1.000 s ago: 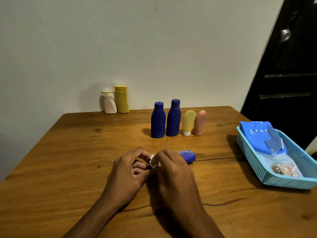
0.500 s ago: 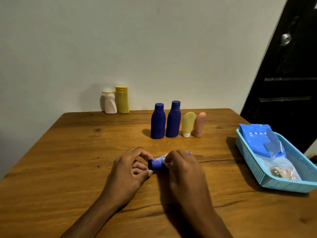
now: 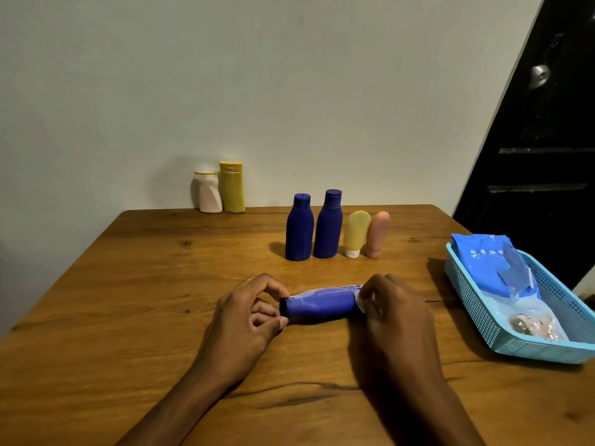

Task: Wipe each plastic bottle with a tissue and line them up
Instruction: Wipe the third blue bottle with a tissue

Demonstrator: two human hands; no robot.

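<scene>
The wooden table [image 3: 128, 284] fills the lower part of the view, with dark knots and long cracks in its brown top; behind it stands a plain pale wall [image 3: 257, 75]. Far beyond the left hand, against the wall, stand a white bottle [image 3: 207, 192] and a yellow bottle [image 3: 231, 187], touching each other. The left hand [image 3: 248, 320] rests on the table with curled fingers; its thumb and fingers pinch the dark cap end of a blue bottle [image 3: 322, 304], which lies on its side between the two hands. Beyond the hands, in one row, stand two upright dark blue bottles [image 3: 299, 228] [image 3: 327, 224], then a yellow tube [image 3: 355, 233] and a pink tube [image 3: 376, 234], both on their caps and leaning a little. The right hand [image 3: 392, 313] has its fingers curled around the other end of the lying bottle and it presses a white tissue [image 3: 360, 300] against it. To the right of the right hand, near the table edge, is a light blue plastic basket [image 3: 473, 304]; inside it lie a blue tissue packet [image 3: 483, 262] and a clear wrapper [image 3: 528, 320] with something small inside, which I cannot identify. In the right corner of the room is a dark door [image 3: 541, 188] with a round metal knob [image 3: 540, 73].
</scene>
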